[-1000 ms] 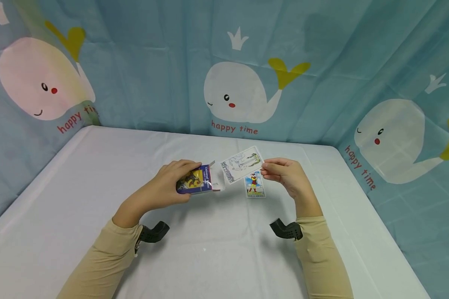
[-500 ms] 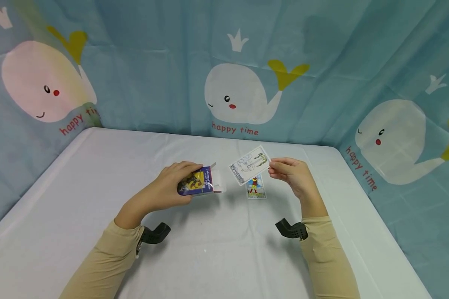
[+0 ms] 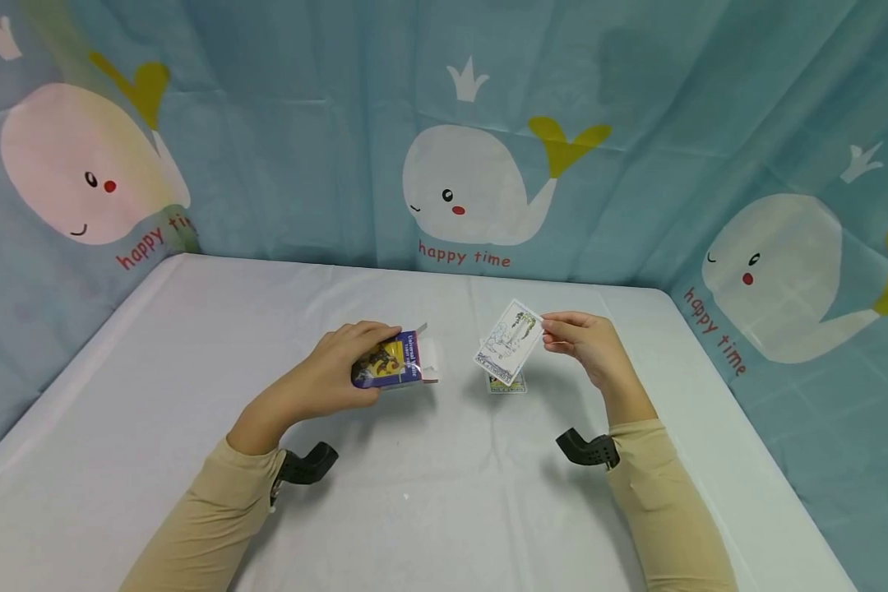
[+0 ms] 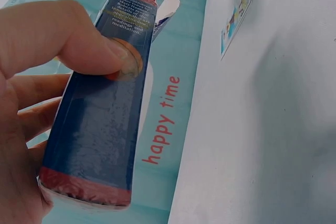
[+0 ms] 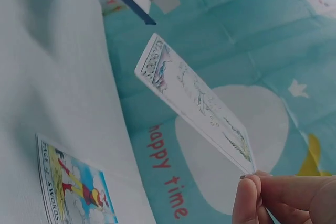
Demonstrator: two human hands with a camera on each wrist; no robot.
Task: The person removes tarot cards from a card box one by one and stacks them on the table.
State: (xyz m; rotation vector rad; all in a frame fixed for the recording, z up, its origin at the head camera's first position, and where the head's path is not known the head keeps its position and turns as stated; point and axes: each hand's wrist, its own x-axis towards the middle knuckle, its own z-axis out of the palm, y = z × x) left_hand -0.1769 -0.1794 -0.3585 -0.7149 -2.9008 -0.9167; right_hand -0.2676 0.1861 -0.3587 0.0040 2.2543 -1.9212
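Observation:
My left hand (image 3: 338, 366) grips a blue and yellow tarot card box (image 3: 390, 362), thumb along its narrow side; the flap at its right end stands open. In the left wrist view the box's blue side (image 4: 100, 124) carries small print. My right hand (image 3: 580, 341) pinches a pale tarot card (image 3: 511, 341) at one corner between thumb and fingers, above the table. Under it a colourful tarot card (image 3: 506, 386) lies on the cloth, mostly covered in the head view. The right wrist view shows that lying card (image 5: 79, 187), lettered "Page of Swords".
A white cloth covers the table (image 3: 414, 526). A blue curtain (image 3: 303, 164) with whale prints rises behind and at both sides. Each wrist wears a black camera mount, such as the left one (image 3: 307, 464).
My right hand has moved right with the pale card, away from the box. The card has turned steeper and now covers most of the lying card. The left hand has barely shifted.

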